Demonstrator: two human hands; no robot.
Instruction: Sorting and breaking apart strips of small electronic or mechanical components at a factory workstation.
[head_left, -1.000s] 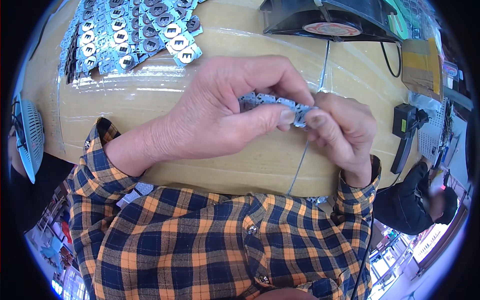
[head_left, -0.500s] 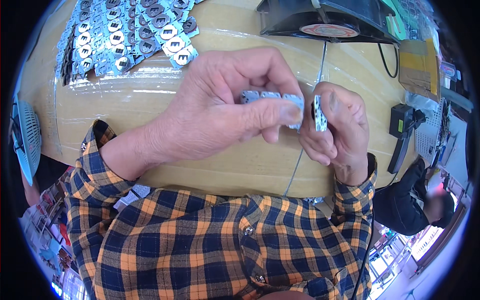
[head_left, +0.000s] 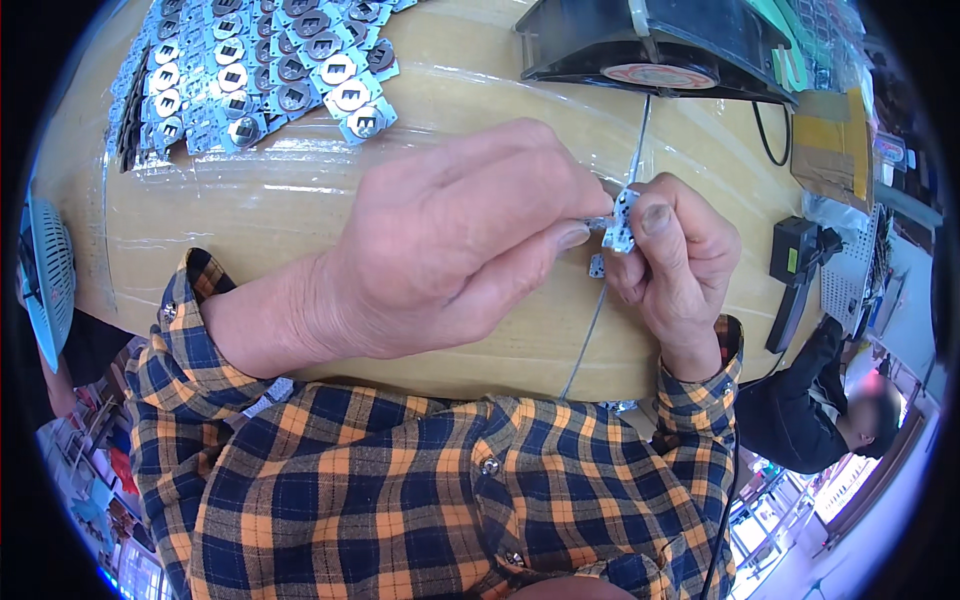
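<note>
Strip of small white parts (head_left: 622, 222) pinched between both hands: left (head_left: 470, 240), right (head_left: 672, 262).

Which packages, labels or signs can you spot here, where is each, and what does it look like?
Round label: red-and-white disc on the black fan, top of table.
Cardboard package: flat brown-yellow box, far right of table.
Small sticker: yellow-green patch on the black device at right edge.

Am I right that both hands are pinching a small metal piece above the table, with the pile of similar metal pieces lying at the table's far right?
Not quite. The head view shows the pile of metal pieces at the far left of the table, not the right. The rest holds: the left hand and right hand pinch a small metal piece above the table.
</note>
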